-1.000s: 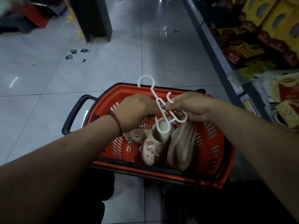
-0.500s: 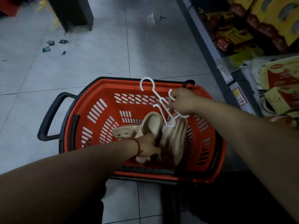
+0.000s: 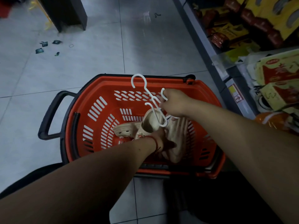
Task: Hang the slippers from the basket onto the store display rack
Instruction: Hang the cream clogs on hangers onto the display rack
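Orange-red slotted plastic basket stands on the grey tiled floor holding beige rubber slippers, the left hand reaching inside, fingers curled round one slipper, while the right hand pinches a white plastic hooked hanger just above them.

One basket, three slippers, two hands; hanger count unclear.

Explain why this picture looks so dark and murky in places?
Head view: dim light, so the left hand inside the basket is murky; a pale glare patch marks the floor tiles; the wide lens slightly bows the tile lines; the white hanger looks sharp.
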